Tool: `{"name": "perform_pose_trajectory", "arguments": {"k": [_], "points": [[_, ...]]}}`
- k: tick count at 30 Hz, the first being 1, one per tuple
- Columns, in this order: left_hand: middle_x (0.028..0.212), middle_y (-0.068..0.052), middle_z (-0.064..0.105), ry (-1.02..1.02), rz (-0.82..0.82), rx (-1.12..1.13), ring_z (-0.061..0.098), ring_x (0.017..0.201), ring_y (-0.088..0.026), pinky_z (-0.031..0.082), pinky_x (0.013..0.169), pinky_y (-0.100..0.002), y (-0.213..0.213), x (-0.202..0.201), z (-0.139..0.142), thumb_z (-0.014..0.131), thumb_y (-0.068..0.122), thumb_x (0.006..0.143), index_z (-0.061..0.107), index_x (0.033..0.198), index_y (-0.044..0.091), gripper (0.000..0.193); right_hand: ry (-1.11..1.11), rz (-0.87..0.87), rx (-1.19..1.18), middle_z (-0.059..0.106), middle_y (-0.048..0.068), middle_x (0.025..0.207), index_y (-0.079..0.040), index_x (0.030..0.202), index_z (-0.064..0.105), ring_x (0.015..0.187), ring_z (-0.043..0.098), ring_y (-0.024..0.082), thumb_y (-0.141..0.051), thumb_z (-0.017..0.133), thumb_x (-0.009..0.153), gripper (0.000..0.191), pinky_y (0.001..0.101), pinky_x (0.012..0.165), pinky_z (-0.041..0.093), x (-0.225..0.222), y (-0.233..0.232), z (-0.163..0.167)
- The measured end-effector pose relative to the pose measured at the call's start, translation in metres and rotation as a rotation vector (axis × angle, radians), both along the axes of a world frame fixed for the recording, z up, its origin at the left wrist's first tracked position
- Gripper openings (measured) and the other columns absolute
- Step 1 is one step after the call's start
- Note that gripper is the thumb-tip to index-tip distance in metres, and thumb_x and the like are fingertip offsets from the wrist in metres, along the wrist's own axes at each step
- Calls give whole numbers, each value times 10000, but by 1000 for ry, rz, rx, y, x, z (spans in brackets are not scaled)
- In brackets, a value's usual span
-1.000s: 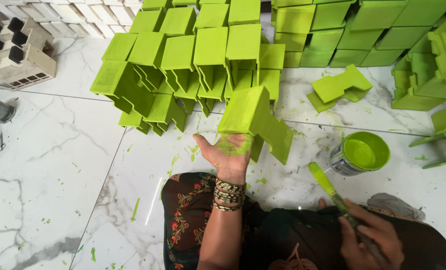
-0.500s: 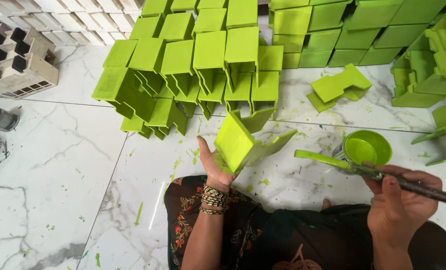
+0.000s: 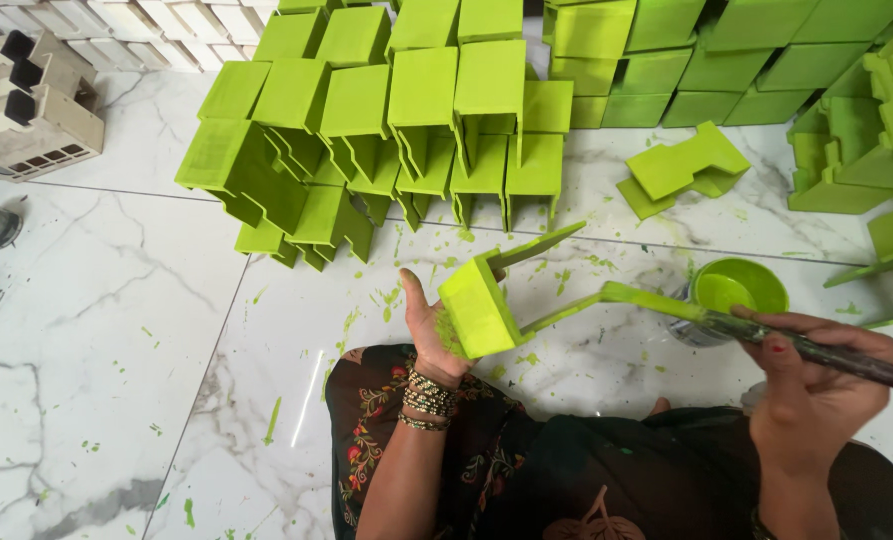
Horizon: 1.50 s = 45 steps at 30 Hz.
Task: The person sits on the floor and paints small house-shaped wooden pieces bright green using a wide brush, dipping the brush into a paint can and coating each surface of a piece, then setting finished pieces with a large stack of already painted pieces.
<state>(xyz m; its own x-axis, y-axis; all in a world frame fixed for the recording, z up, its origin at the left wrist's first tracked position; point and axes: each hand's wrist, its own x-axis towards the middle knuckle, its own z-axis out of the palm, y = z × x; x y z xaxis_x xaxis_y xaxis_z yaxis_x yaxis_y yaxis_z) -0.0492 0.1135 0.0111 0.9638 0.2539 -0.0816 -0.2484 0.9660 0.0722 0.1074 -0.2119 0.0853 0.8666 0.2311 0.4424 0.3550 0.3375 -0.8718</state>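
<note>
White marble floor [image 3: 116, 380], paint-flecked; left hand [image 3: 428, 335] grasps the green bracket [image 3: 481, 305] by its flat face, above the lap; right hand [image 3: 806, 385] clenches the brush [image 3: 686, 315]; bracket judged light, stiff, wet-slippery; best taken at dry edges.

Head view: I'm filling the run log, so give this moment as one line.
left hand: holds green piece | right hand: holds brush, tip at piece | paint cup: on floor by brush

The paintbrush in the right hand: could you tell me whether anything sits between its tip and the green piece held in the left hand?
Nothing visible does. The paintbrush tip already reaches the green piece; the paint cup sits behind it.
</note>
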Motion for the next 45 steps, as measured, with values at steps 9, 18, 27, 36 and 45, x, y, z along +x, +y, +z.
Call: {"name": "perform_pose_trajectory", "arguments": {"k": [9, 18, 27, 36, 45], "points": [[1278, -242, 675, 6, -49, 53, 711, 1052, -359, 586, 937, -501, 9, -11, -14, 417, 944, 832, 546, 1364, -87, 1167, -11, 14, 63, 625, 229, 1141, -20, 1215, 391, 1099, 702, 331, 31, 657, 1173, 274, 392, 952, 663, 13, -14, 9], [1329, -281, 637, 73, -100, 156, 705, 1070, -370, 574, 956, -514, -6, -10, -5, 346, 973, 805, 514, 1429, -124, 1273, 47, 162, 161, 614, 179, 1107, -53, 1206, 402, 1055, 672, 224, 2, 683, 1132, 296, 481, 1065, 650, -3, 34, 33], [1407, -256, 611, 47, -68, 88, 643, 1223, -373, 500, 1078, -521, -15, -2, -4, 375, 959, 809, 481, 1463, -100, 1249, -34, 45, 72, 630, 184, 1130, -32, 1178, 405, 1107, 685, 276, -6, 697, 1153, 294, 446, 1035, 656, 37, 21, -13], [1478, -154, 580, 390, 329, 60, 573, 1314, -342, 447, 1118, -467, -16, 11, -27, 428, 885, 812, 503, 1480, 1, 1110, 153, 34, 133, 598, 173, 1124, -7, 1209, 405, 1105, 666, 264, 50, 654, 1173, 258, 458, 1008, 662, 74, -6, -93], [1277, -72, 676, 299, 641, -5, 603, 928, -122, 484, 690, -204, 65, 4, -89, 510, 894, 945, 566, 1436, -90, 1102, 134, 32, 48, 591, 196, 1165, -17, 1241, 389, 1146, 653, 278, 84, 607, 1168, 251, 484, 1042, 653, 82, -10, -121]]}}
